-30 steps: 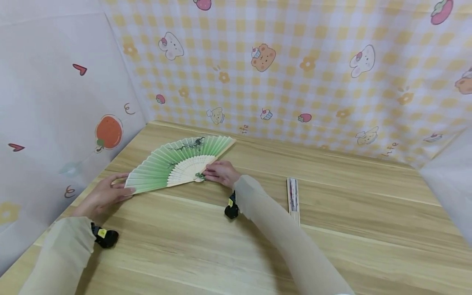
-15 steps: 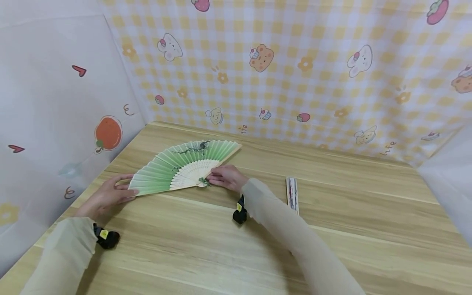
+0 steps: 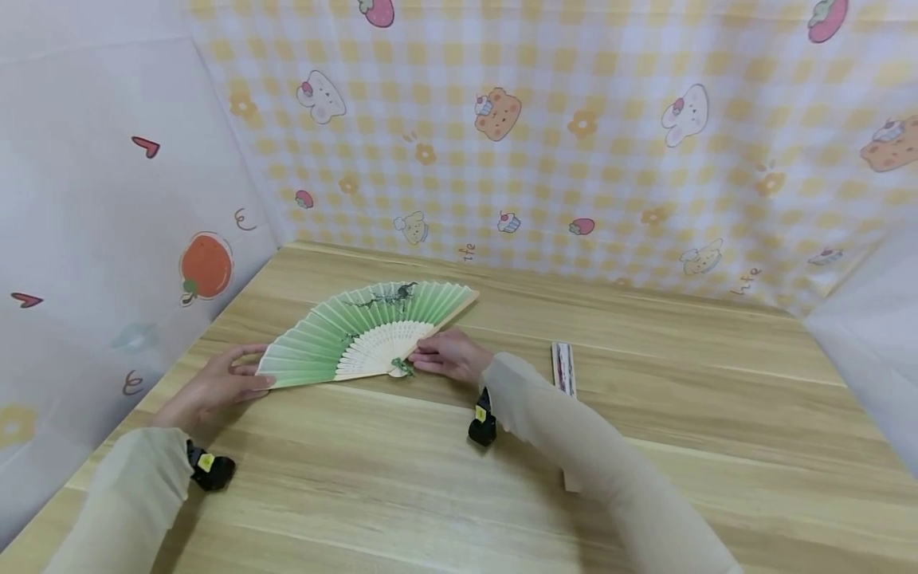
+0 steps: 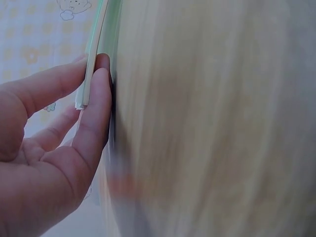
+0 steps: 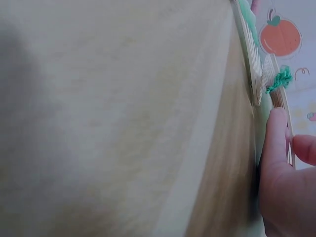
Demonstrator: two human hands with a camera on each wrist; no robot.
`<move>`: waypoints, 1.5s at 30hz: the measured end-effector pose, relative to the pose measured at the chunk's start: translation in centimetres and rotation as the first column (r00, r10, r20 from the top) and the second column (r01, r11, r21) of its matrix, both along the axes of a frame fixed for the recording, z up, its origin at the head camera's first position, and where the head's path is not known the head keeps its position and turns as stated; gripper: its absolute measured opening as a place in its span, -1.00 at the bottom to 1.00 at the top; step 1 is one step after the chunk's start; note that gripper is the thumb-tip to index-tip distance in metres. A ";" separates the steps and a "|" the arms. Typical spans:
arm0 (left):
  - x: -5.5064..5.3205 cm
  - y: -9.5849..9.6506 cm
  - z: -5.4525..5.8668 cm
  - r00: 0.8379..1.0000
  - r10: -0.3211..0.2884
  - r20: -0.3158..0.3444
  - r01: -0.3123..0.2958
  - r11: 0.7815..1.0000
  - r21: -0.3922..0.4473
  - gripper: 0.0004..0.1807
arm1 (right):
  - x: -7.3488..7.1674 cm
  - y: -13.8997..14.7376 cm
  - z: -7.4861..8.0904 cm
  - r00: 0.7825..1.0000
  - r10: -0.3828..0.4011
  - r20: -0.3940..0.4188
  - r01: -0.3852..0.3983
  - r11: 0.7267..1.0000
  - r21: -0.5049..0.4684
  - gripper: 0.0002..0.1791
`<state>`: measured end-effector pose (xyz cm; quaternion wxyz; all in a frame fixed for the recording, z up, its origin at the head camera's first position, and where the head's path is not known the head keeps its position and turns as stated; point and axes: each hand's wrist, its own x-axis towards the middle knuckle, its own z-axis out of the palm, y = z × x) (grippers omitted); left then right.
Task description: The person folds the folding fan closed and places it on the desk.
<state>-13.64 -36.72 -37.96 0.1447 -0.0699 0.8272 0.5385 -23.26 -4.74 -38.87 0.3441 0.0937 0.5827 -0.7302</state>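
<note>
A green folding fan (image 3: 315, 343) is spread wide at the left of the table, with a dark branch-and-bird print and pale openwork ribs. At its left end, my left hand (image 3: 218, 385) pinches the outer edge between thumb and fingers; the left wrist view shows the fan's edge (image 4: 91, 74) seen side-on in that grip. My right hand (image 3: 453, 355) pinches the right guard stick close to the pivot. A green knotted cord (image 5: 282, 79) hangs at the pivot in the right wrist view. To the right lies a folded fan (image 3: 563, 371) with a printed guard, partly hidden by the right sleeve.
The wooden table (image 3: 717, 399) meets a yellow checked cloth wall (image 3: 545, 175) at the back and a white cloth wall (image 3: 107, 207) at the left. Black wrist cameras (image 3: 211, 470) sit under both wrists, close over the table.
The right hand has moved right and slightly nearer, and the fan's pivot and right end have shifted with it. The left hand keeps its pinch on the left edge. The view has shifted slightly.
</note>
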 end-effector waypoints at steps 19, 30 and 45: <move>0.2 1.1 0.2 1.000 -0.031 -0.002 0.031 0.999 0.008 -0.19 | 2.1 1.9 -0.1 1.000 -0.016 0.010 0.016 1.000 -0.022 -0.78; 0.3 1.4 0.3 0.998 -0.057 -0.012 0.057 0.998 -0.002 -0.21 | 3.3 2.8 0.0 1.000 -0.009 0.012 0.010 0.999 -0.035 -0.77; 0.0 2.4 0.6 0.997 -0.079 -0.013 0.078 0.995 -0.063 -0.23 | 4.5 4.3 0.0 0.999 0.023 0.034 -0.021 0.999 -0.046 -0.78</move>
